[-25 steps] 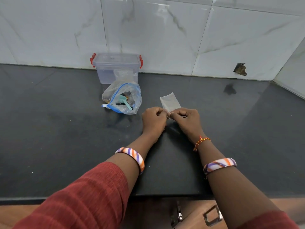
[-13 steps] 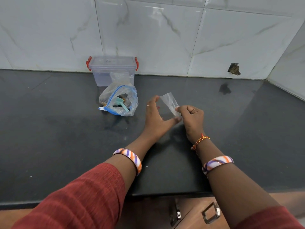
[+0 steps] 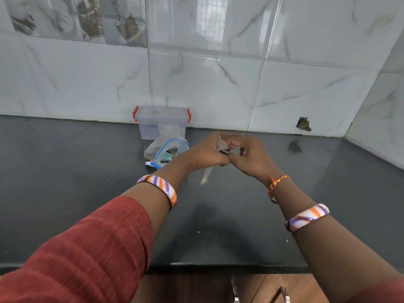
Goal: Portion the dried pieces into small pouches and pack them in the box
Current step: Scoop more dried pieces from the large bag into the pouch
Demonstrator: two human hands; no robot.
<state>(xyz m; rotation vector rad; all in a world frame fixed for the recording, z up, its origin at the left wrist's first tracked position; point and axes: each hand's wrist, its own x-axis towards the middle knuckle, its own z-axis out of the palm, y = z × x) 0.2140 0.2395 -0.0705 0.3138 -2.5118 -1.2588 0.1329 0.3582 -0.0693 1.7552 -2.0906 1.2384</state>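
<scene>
A small clear pouch (image 3: 221, 145) is held up above the black counter between both hands; its lower end shows blurred under my left hand. My left hand (image 3: 204, 153) grips it from the left with curled fingers. My right hand (image 3: 251, 157) pinches it from the right. A larger zip bag with a blue seal (image 3: 162, 149), holding dried pieces and something teal, lies on the counter left of my hands. Behind it a clear plastic box with red latches (image 3: 161, 121) stands against the wall, lid on.
The black counter (image 3: 65, 171) runs to a marble-tiled wall at the back and a side wall at the right. A dark stain (image 3: 294, 147) marks the counter at the right. Drawer handles (image 3: 282, 295) show below the front edge.
Both hands have lifted the small pouch off the counter and raised it. My left hand, open half a second ago, now grips the pouch. The camera has tilted up.
</scene>
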